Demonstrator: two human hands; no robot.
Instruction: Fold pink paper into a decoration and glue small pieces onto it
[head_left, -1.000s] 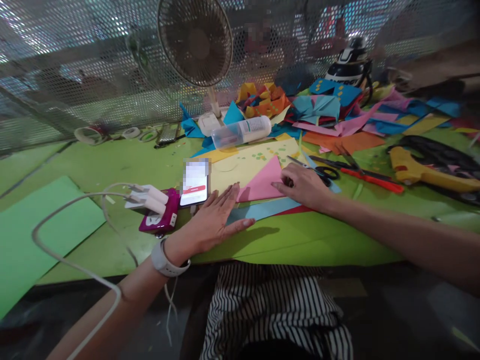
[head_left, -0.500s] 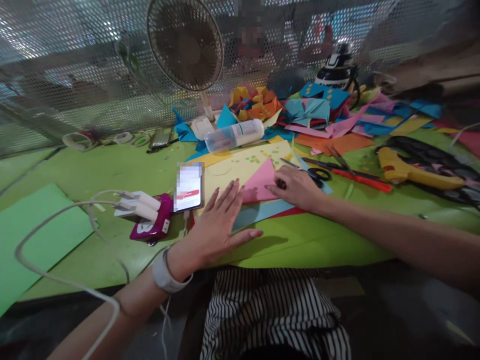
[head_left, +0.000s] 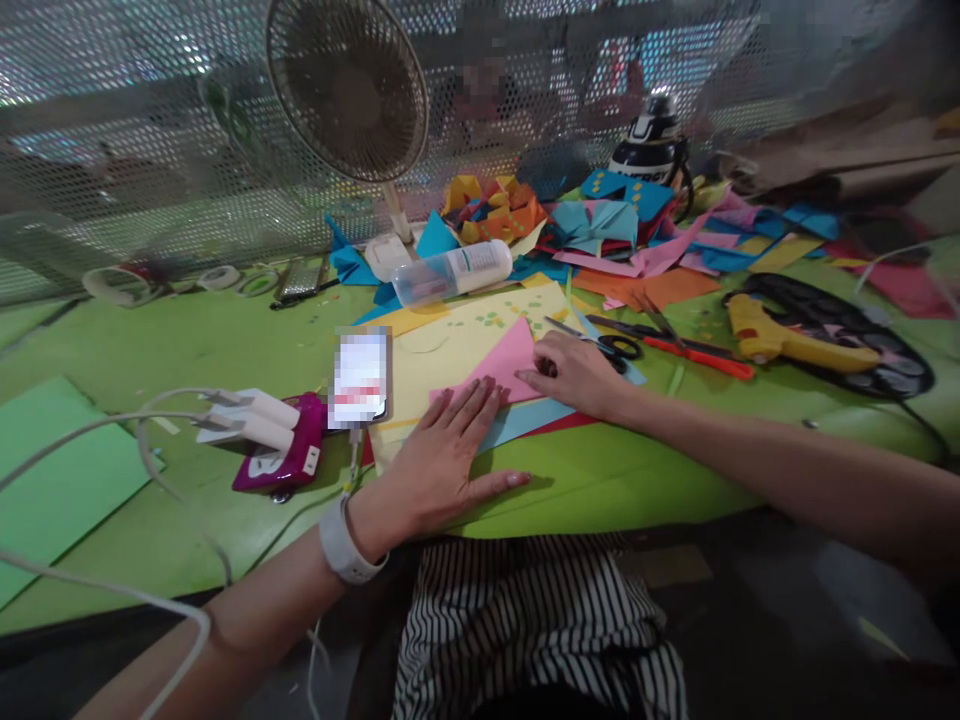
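A pink sheet of paper [head_left: 504, 362], which looks folded to a point at the top, lies on a larger pale yellow sheet [head_left: 420, 365]. My left hand [head_left: 442, 455] rests flat across its lower left edge, fingers stretched and thumb apart. At the right edge of the pink paper, my right hand [head_left: 574, 372] is curled, its thumb and bent fingers pressed on the paper. Below it, a light blue strip of paper [head_left: 525, 425] and a red edge stick out. Black-handled scissors [head_left: 619, 346] lie just past the right hand.
A phone [head_left: 360, 378] lies by a purple power adapter [head_left: 281, 450] with white plugs and loose cables. A clear bottle [head_left: 454, 275], a fan [head_left: 349, 90] and folded coloured papers [head_left: 600, 230] stand behind. On the right are red-handled scissors [head_left: 697, 356] and a yellow glue gun [head_left: 799, 340].
My left hand has slid right and slightly nearer along the pink paper, uncovering its left corner. My right hand stays at the paper's right edge. The whole view has shifted a little.
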